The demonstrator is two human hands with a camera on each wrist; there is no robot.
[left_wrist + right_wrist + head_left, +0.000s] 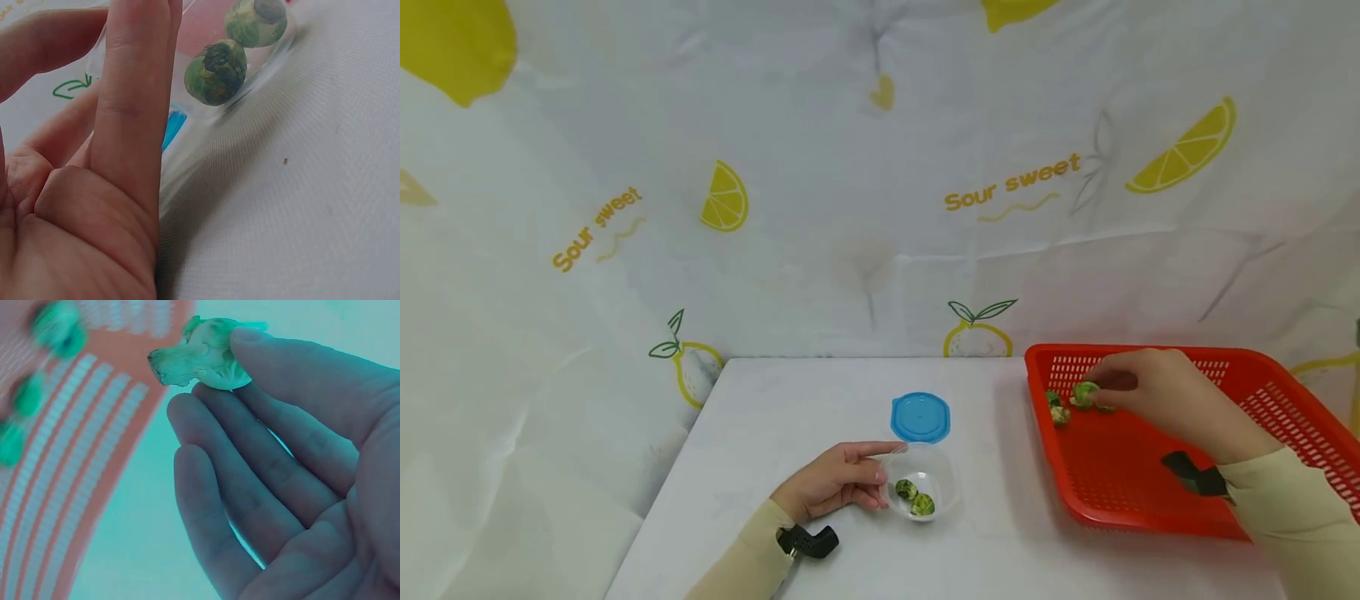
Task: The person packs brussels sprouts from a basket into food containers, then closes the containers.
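Observation:
In the head view, my left hand (842, 479) holds a clear plastic bowl (951, 479) at its left side, fingers and thumb about the wall. Two Brussels sprouts (922, 504) lie inside the bowl; they also show through its wall in the left wrist view, beyond the fingers (134, 94). Over the red basket (1108, 475), my right hand (1157, 396) pinches a Brussels sprout (212, 353) between thumb and fingertips, its cut stem pointing away from the palm. More sprouts (1059, 414) sit by the basket's left wall, close to that hand.
Just behind the bowl, a blue lid (921, 417) lies flat on the white table (775, 417). The perforated basket takes up the table's right side, its raised rim around it. A lemon-printed cloth (835, 275) hangs behind the table. Each wrist wears a black strap mount.

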